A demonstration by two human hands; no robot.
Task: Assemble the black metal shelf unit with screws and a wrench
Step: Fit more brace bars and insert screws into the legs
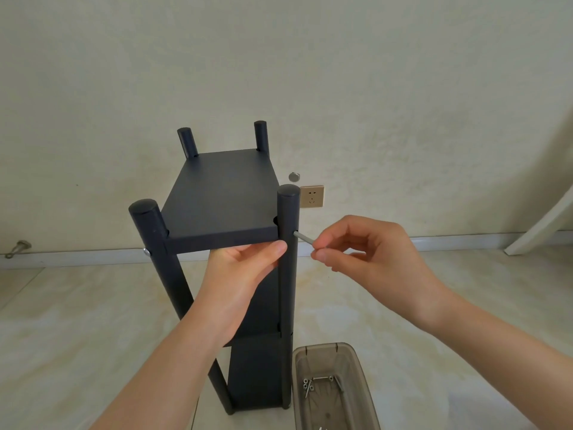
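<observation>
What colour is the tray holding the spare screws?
Translucent brownish-grey tray, clearest in the head view.

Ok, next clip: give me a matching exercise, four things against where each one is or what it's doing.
1 left hand
2 right hand
3 plastic bin
4 wall socket

A on the floor, loose screws inside
B pinches a grey rod at the right front post
C on the wall behind that post
D holds the top shelf by its front edge

Pairs: 1-D, 2-B, 3-A, 4-C.
</observation>
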